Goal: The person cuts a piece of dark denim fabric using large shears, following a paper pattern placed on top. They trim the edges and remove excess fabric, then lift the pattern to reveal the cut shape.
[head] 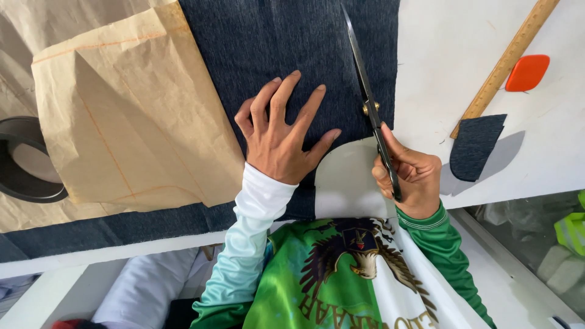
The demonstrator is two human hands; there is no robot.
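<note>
Scissors (372, 109) sit in the right hand (409, 173), fingers closed around the handles, blades along the dark denim fabric (286, 42) on the white table (451, 55). Left hand (280, 137) presses flat on this fabric, fingers spread, gripping nothing.

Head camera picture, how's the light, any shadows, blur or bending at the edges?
Head view: bright, even daylight; the small dark fabric piece throws a soft grey shadow on the white table. The left hand and scissors are sharp. The wooden ruler stays straight; no glare.
</note>
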